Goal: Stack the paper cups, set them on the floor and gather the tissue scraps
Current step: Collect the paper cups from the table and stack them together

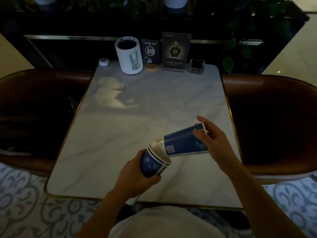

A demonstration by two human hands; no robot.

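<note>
Over the near part of the white marble table (120, 138), my left hand (137, 176) grips a short stack of blue paper cups (152, 165), its white rims pointing up and to the right. My right hand (212, 141) holds a single blue paper cup (183, 143) lying on its side, thumb and fingers around its open end. The white bottom of that cup meets the rims of the stack at an angle. A bit of something white, unclear, shows under my left wrist at the table's front edge.
Along the far edge stand a white cylindrical holder with a rabbit picture (129, 55), an A10 table sign (150, 52), an upright menu card (175, 52), a glass ashtray (197, 66) and a small call button (104, 62). Brown leather seats (267, 121) flank the table; patterned floor tiles (25, 200) lie below.
</note>
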